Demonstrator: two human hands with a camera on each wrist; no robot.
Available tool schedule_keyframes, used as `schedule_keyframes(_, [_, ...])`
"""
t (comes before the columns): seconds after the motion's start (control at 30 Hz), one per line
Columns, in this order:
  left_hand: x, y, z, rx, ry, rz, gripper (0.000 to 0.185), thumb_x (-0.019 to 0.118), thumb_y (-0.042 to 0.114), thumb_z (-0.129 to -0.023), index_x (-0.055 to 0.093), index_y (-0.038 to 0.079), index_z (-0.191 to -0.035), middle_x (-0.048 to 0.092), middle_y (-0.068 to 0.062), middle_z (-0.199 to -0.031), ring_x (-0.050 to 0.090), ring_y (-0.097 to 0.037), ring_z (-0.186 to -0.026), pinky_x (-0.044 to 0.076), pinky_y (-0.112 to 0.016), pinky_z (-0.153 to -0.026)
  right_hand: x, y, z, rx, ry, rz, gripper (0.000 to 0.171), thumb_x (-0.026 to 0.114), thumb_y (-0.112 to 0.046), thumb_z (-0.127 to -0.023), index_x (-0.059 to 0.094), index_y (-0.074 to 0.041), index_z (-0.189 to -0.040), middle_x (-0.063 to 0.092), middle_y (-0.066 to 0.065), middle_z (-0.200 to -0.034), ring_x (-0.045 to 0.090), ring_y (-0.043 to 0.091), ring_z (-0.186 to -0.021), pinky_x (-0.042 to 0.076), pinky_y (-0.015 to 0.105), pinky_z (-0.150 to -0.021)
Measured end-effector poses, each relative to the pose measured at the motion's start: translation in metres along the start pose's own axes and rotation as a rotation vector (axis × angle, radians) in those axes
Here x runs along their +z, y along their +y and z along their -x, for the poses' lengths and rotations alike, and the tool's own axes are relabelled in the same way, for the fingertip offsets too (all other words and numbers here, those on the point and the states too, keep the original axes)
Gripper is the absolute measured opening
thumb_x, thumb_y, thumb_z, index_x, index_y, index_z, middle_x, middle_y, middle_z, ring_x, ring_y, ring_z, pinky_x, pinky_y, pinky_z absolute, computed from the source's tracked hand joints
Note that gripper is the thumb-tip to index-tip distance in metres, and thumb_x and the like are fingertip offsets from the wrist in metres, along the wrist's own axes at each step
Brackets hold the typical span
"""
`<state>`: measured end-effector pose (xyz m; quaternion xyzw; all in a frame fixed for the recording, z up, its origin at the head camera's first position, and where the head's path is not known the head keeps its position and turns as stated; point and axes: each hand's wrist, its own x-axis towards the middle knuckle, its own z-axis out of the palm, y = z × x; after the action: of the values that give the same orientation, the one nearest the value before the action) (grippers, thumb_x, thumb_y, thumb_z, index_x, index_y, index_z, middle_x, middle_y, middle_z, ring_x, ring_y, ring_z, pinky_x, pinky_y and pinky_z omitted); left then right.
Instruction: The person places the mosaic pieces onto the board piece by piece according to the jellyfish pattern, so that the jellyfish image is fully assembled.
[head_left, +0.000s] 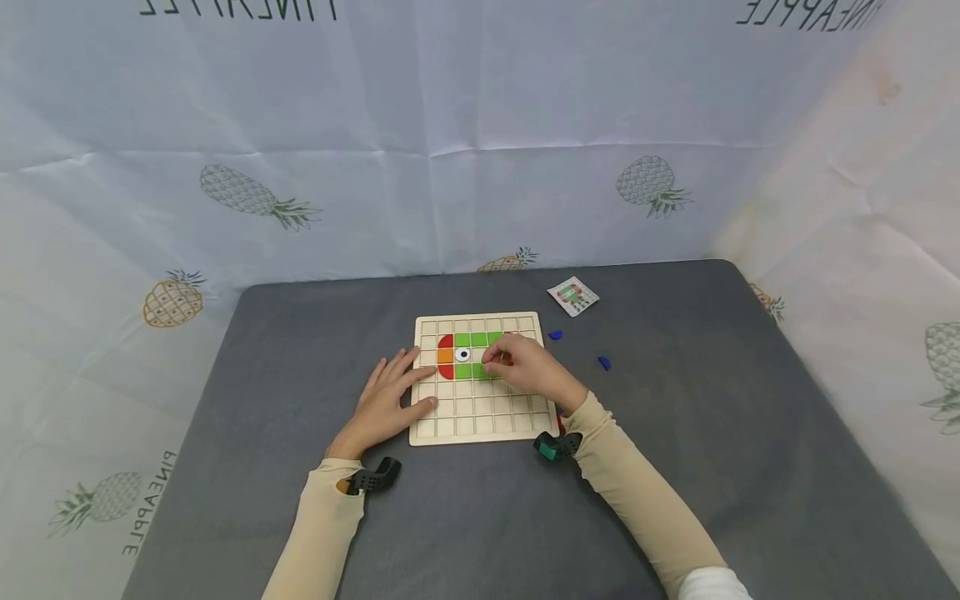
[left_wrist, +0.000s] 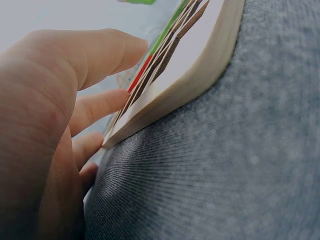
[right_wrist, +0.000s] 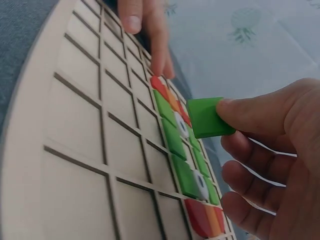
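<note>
A wooden grid board [head_left: 480, 417] lies on the grey table. In its upper rows sit red, orange and green tiles [head_left: 468, 340] and a white eye piece [head_left: 462, 355]. My left hand [head_left: 401, 385] rests flat with straight fingers on the board's left edge [left_wrist: 200, 75]. My right hand [head_left: 501, 358] hovers over the tile rows. Its thumb and fingers pinch a green square tile [right_wrist: 207, 117] just above the green row [right_wrist: 172, 140]. The fingers of the left hand [right_wrist: 145, 30] show at the board's far side in the right wrist view.
A small pattern card [head_left: 573, 295] lies beyond the board's far right corner. Two loose blue pieces [head_left: 555, 335] [head_left: 603, 362] lie to the right of the board. A pineapple-print cloth [head_left: 480, 167] hangs around the grey table [head_left: 712, 433].
</note>
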<state>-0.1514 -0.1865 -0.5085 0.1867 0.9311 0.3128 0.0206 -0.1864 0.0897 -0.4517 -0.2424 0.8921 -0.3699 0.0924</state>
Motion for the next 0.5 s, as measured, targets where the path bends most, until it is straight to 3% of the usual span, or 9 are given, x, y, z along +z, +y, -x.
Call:
schedule_keyframes(0.23, [0.000,0.000,-0.001,0.002,-0.006,0.002,0.054,0.061,0.050,-0.089,0.052,0.031,-0.138,0.022,0.002,-0.160,0.012,-0.022,-0.150,-0.002,-0.045,-0.122,0.013,0.004,-0.003,-0.016,-0.030,0.007,0.008,0.067,-0.018,-0.091,0.073,-0.013,-0.095,0.064,-0.005,-0.085,0.054,0.010,-0.071,0.047,0.025,-0.063])
schedule_keyframes(0.5, [0.001,-0.001,-0.001,-0.005,-0.007,-0.006,0.054,0.060,0.052,-0.089,0.052,0.032,-0.138,0.022,0.003,-0.160,0.011,-0.021,-0.150,-0.001,-0.045,-0.122,0.022,0.007,-0.003,-0.035,-0.007,0.180,0.005,0.069,-0.021,-0.089,0.074,-0.019,-0.090,0.064,-0.009,-0.087,0.052,0.008,-0.083,0.047,0.026,-0.075])
